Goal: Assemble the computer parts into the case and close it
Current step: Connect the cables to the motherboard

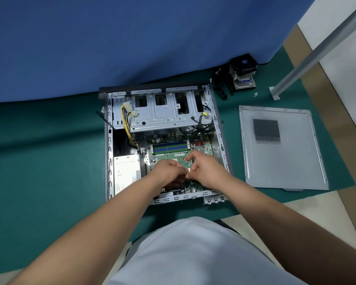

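The open case [164, 140] lies on a green mat [49, 161], its far edge against a blue cloth [132, 38]. Over the motherboard [173, 153], near the case's 5 o'clock corner, the left hand [169, 171] and right hand [203, 167] meet with curled fingers pinching one small part, too hidden to identify. One side panel [282, 149] lies at 3 o'clock with bare mat between; one cooler [243, 73] and two screws [255, 94] sit at 1 o'clock.
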